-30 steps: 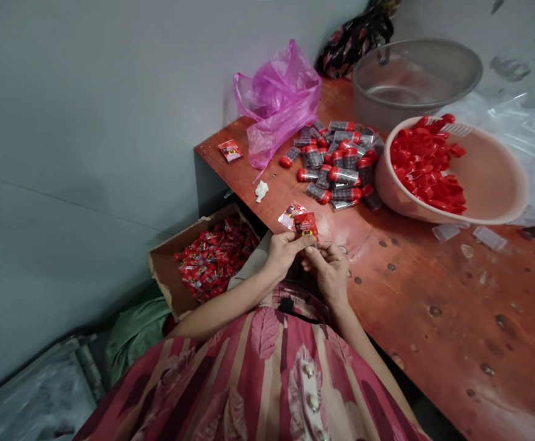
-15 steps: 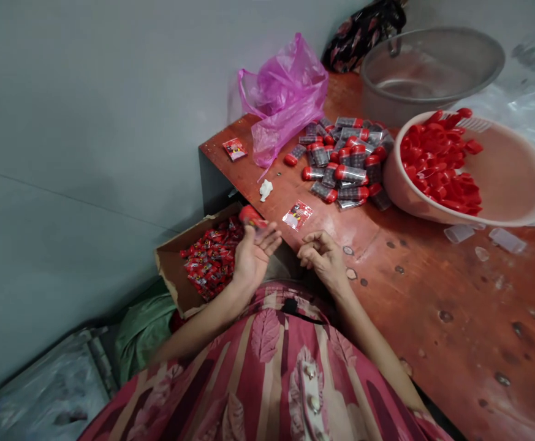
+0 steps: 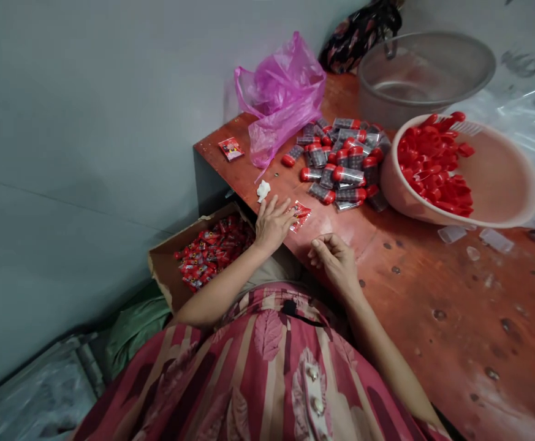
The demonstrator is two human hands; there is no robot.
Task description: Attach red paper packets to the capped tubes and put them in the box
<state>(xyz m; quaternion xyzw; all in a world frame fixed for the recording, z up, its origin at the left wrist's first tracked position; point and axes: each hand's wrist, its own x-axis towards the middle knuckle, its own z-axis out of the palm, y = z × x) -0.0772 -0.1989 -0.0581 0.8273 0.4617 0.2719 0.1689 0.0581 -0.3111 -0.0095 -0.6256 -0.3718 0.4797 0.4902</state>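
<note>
My left hand (image 3: 273, 228) is open with its palm down, its fingers stretched over the table's near edge. Its fingertips reach the left edge of a small red printed plastic packet (image 3: 301, 215) lying flat. A crumpled white scrap (image 3: 263, 191) sits just beyond those fingers. My right hand (image 3: 337, 260) rests to the right, thumb and fingers curled together; whatever they may hold is hidden. Ahead of it lies a pile of clear tubes with red caps (image 3: 349, 176), filled with dark round pieces. Below my left wrist, a cardboard box (image 3: 162, 264) holds many red wrapped pieces (image 3: 212, 251).
On the reddish wooden table (image 3: 414, 306) stand a pink basin (image 3: 506, 177) with red plastic parts and a large metal pot (image 3: 426, 67). A pink plastic bag (image 3: 290, 92) and another red packet (image 3: 231, 149) lie near the left edge. Clear plastic caps (image 3: 497, 240) lie before the basin.
A red wrapped piece has left my left hand, which was over the box. That hand has turned palm down and moved up and right to the packet. My right hand has shifted slightly right.
</note>
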